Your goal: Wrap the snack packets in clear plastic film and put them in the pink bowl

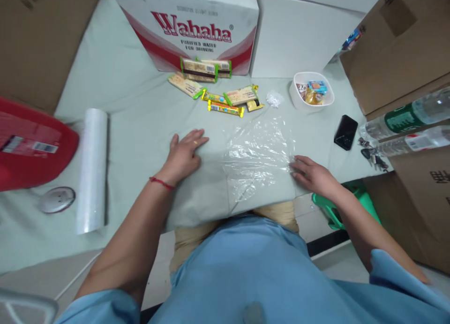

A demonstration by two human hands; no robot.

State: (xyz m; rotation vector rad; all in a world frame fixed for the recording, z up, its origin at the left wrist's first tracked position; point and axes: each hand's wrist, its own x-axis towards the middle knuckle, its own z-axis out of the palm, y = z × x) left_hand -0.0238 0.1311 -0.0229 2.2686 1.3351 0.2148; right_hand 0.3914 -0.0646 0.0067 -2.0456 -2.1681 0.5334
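A clear plastic bag (258,155) lies spread and crinkled on the pale green cloth (140,103). My right hand (309,174) rests at the bag's right edge with fingers stretched out, touching it. My left hand (184,157) lies on the cloth to the left of the bag, apart from it, fingers spread and holding nothing. Beyond the bag are several wrapped snack bars: a yellow-orange one (225,109), a pale one with green ends (241,95), and others (199,71) against the Wahaha carton. A crumpled bit of clear plastic (274,99) sits right of them.
The Wahaha carton (197,28) and a white box (298,33) stand at the back. A small plastic tub (298,96) holds packets. At right are a black phone (346,132), keys (374,159) and bottles (404,120). Left are a plastic roll (92,169) and a red object (31,146).
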